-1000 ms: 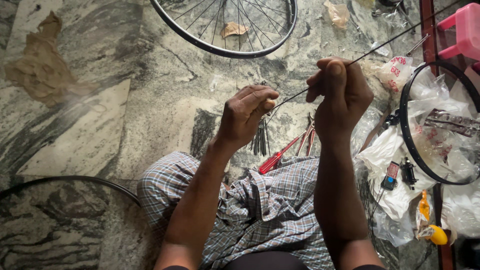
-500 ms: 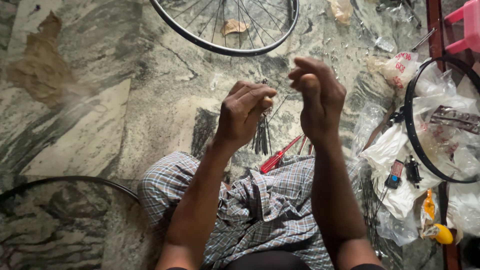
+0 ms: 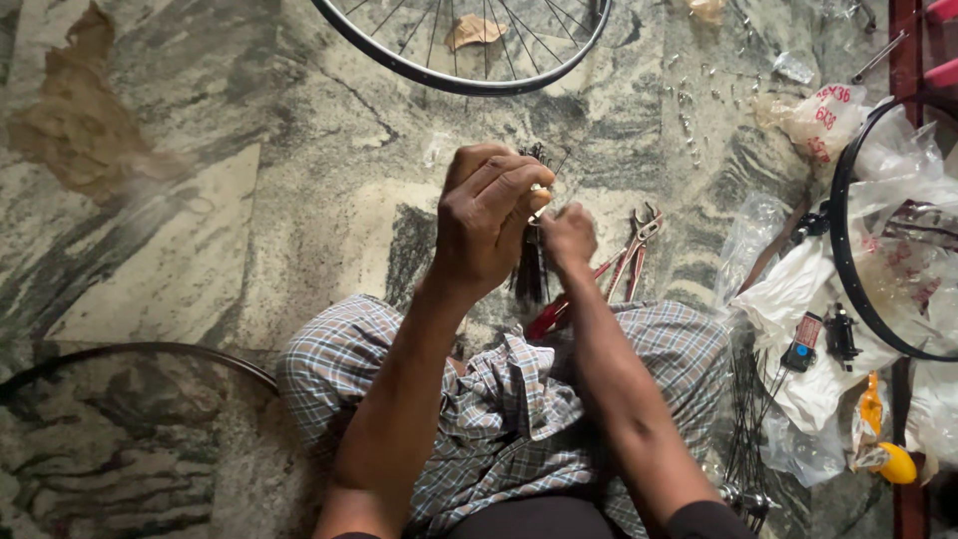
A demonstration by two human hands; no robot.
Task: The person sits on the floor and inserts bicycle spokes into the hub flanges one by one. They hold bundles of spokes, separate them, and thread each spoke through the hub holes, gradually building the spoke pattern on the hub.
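I sit on a marbled stone floor [image 3: 249, 200] with a checked cloth [image 3: 499, 399] over my lap. My left hand [image 3: 489, 225] is raised in front of me, its thumb and fingers pinched on a small pale metal piece [image 3: 540, 192]. My right hand [image 3: 569, 240] is lower and just to the right, with its fingers curled down onto a bundle of dark spokes [image 3: 527, 274] lying on the floor. Which spoke it grips is hidden. Red-handled pliers [image 3: 624, 262] lie beside that hand.
A spoked wheel rim [image 3: 469, 85] lies ahead and a bare rim [image 3: 150, 349] at lower left. On the right are a black hoop [image 3: 846, 250], plastic bags [image 3: 798, 299] with small parts, a red frame [image 3: 903, 60] and a yellow object [image 3: 895, 464]. Torn brown paper [image 3: 80, 120] lies far left.
My right hand held a long spoke up and out to the right; it has dropped down to the spoke bundle. The left hand has stayed raised and pinched.
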